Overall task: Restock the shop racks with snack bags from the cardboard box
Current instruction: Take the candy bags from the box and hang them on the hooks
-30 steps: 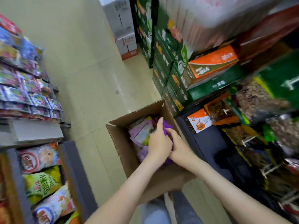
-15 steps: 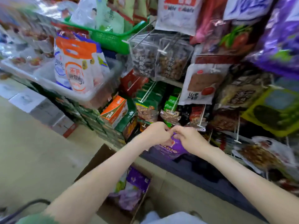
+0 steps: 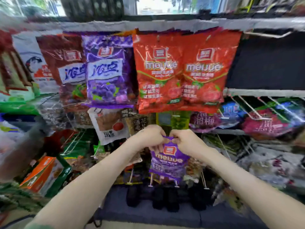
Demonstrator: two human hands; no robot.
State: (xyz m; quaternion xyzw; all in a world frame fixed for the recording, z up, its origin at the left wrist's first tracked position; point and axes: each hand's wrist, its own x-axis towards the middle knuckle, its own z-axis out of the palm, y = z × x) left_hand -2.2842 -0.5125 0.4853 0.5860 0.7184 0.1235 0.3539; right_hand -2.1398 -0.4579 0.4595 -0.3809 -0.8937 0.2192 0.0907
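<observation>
I am pinching the top edge of one purple snack bag (image 3: 168,164) with both hands, the left hand (image 3: 151,138) and the right hand (image 3: 187,142), each grip clamped on it. The bag is dangling before the rack (image 3: 264,93), below two red bags (image 3: 158,71) (image 3: 209,71) hanging side by side, with one purple grape bag (image 3: 107,71) hanging to their left.

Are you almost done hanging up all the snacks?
Done: red bags and a grape bag already hang on the top rail. In hand: the left hand and right hand pinch the top of one purple bag, not hung yet. Left: a bare hook at upper right; the box is out of view.
</observation>
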